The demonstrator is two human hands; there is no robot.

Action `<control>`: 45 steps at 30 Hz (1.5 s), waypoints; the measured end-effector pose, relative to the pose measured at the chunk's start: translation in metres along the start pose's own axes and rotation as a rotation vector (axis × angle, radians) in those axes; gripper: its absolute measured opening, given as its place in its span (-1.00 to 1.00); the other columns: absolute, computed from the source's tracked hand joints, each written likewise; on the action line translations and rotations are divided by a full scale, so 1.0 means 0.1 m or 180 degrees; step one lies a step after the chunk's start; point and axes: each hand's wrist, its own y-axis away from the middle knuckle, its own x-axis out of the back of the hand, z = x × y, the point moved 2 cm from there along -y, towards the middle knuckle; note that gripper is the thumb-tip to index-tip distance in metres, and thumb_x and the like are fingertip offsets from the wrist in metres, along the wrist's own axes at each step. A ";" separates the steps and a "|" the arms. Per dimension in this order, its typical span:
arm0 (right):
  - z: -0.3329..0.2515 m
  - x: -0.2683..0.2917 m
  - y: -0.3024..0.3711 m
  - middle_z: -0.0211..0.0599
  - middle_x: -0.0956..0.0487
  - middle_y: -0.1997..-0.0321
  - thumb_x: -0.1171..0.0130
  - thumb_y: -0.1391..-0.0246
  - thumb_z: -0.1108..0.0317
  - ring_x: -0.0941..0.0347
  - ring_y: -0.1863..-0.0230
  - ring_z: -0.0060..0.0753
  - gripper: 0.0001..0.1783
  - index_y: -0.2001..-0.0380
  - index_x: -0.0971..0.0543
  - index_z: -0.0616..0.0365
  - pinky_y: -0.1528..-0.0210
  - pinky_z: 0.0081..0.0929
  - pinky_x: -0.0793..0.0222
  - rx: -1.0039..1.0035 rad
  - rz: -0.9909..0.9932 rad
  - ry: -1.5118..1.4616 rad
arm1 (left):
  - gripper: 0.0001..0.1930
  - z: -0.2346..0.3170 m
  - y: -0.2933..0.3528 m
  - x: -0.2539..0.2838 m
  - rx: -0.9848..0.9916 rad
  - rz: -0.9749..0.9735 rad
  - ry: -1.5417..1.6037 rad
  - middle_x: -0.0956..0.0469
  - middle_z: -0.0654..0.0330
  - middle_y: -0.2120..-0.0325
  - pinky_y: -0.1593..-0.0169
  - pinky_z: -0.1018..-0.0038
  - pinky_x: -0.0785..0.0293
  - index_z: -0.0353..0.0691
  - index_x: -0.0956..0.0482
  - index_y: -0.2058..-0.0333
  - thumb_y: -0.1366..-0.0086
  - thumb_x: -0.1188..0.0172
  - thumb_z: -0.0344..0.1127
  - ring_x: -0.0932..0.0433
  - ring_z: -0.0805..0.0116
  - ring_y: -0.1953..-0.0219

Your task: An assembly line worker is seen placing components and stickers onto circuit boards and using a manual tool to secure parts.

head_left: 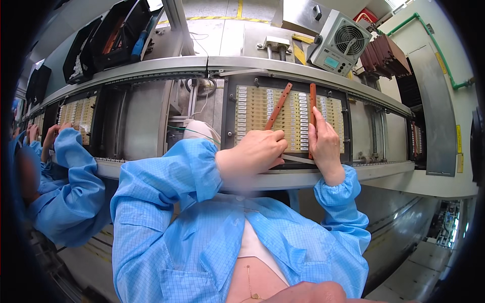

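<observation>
A metal-railed worktop [376,93] runs in front of the person, its rails apparently there to carry flat trays. Behind it a boxy fan [341,45] faces the work, probably so air blows over it. Between the rails lies a black tray [230,108], its border seemingly keeping the pale panel [260,96] of small labelled pieces square. Two reddish-brown bars lie over the panel: the right bar [312,93] runs along the rows, the left bar [280,103] slants. The right hand [326,144] rests its thumb and forefinger, slightly apart, on the right bar, seemingly steadying it; I can't tell whether they clamp. The left hand [255,150] curls its fingers together at the left bar's near end; their grip is hidden.
</observation>
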 end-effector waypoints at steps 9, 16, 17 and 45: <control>-0.12 0.09 -0.02 -0.04 -0.58 0.36 -0.14 -0.20 0.46 -0.54 0.33 -0.04 -0.49 -0.23 -0.42 0.20 0.25 -0.15 -0.47 0.0300 -0.0276 0.0440 | -0.72 0.22 0.05 0.02 0.0045 -0.0075 0.0553 -0.41 0.05 0.32 0.27 0.14 -0.55 -0.28 -0.40 0.34 -0.15 -0.29 -0.25 -0.55 0.00 0.30; -0.14 0.06 0.05 -0.07 -0.57 0.38 -0.14 -0.20 0.47 -0.52 0.32 -0.05 -0.48 -0.24 -0.40 0.23 0.24 -0.17 -0.46 0.0388 -0.0122 0.0670 | -0.76 0.27 0.05 0.07 -0.0145 -0.0009 0.0555 -0.40 0.05 0.33 0.28 0.16 -0.55 -0.27 -0.40 0.35 -0.16 -0.27 -0.29 -0.55 0.00 0.32; -0.17 0.11 0.04 -0.07 -0.57 0.38 -0.14 -0.20 0.47 -0.52 0.32 -0.05 -0.48 -0.24 -0.40 0.23 0.24 -0.17 -0.46 0.0377 -0.0129 0.0676 | -0.76 0.27 0.06 0.08 -0.0164 0.0028 0.0563 -0.40 0.05 0.33 0.28 0.17 -0.55 -0.26 -0.40 0.35 -0.16 -0.27 -0.29 -0.55 0.01 0.32; 0.51 0.50 0.08 -0.22 -0.57 0.35 0.12 -0.45 0.24 -0.37 0.51 -0.50 -0.56 -0.33 -0.36 -0.03 0.40 -0.44 -0.34 -0.0997 0.0726 -0.0422 | -0.42 0.03 -0.09 0.10 -0.0425 0.0068 -0.1728 -0.52 -0.11 -0.05 -0.35 -0.31 0.00 -0.47 -0.56 0.03 -0.31 -0.09 0.05 -0.36 -0.02 -0.23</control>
